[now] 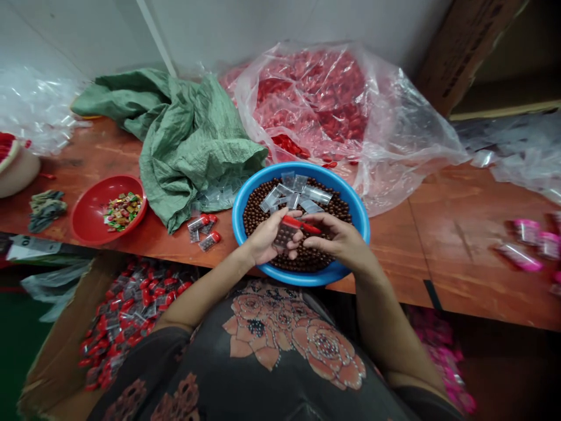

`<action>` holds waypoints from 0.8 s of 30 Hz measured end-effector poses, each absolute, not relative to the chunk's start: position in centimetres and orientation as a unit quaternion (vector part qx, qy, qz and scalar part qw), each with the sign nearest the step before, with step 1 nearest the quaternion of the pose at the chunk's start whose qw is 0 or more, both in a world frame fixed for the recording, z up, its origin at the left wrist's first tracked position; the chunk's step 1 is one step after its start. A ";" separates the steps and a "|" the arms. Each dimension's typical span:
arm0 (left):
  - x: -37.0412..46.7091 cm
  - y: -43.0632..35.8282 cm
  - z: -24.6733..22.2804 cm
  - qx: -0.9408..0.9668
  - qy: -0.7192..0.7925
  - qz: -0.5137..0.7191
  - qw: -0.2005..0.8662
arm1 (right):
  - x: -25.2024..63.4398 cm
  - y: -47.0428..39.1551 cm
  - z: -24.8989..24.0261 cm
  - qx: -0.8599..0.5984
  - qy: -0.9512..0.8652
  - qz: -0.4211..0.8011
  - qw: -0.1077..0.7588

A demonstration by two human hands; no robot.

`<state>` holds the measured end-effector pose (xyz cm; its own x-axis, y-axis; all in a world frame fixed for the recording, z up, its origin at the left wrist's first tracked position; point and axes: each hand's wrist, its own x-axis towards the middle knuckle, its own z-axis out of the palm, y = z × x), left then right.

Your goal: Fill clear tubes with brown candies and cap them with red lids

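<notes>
Over the blue basin (366,234) my left hand (264,238) is closed round a small clear plastic container (286,235) filled with brown balls. A red cap (290,220) sits at the container's top end. My right hand (344,241) comes in from the right, its fingers curled and pinching a red plastic piece (311,228) that looks like another cap. Part of that piece is hidden by the fingers. Beneath both hands, brown balls (258,213) fill the basin, and several empty clear containers (316,194) lie on them.
Several filled, red-capped containers (209,241) lie left of the basin. A red bowl (81,213) holds wrapped sweets. Behind are a green sack (184,134) and a plastic bag of red caps (315,93). A cardboard box (48,356) below holds capped containers. Pink-capped containers (526,231) are at right.
</notes>
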<state>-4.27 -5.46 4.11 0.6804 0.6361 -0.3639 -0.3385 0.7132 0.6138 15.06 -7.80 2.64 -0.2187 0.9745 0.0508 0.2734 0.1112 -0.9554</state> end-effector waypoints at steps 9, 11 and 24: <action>-4.1 -5.5 4.3 0.281 0.358 0.257 0.852 | 12.8 -8.2 3.0 -0.492 -0.578 0.424 0.494; -3.6 -5.6 4.1 0.285 0.403 0.282 0.822 | 12.1 -8.6 2.8 -0.485 -0.658 0.347 0.461; -2.7 -6.1 4.4 0.308 0.456 0.338 0.764 | 10.9 -9.1 1.2 -0.464 -0.805 0.045 0.367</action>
<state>-2.68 -6.14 4.42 0.3558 0.7967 -0.4885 -0.2347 0.5821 0.7785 10.85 -9.08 1.16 -0.3000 0.7805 0.5485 0.7147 0.5647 -0.4127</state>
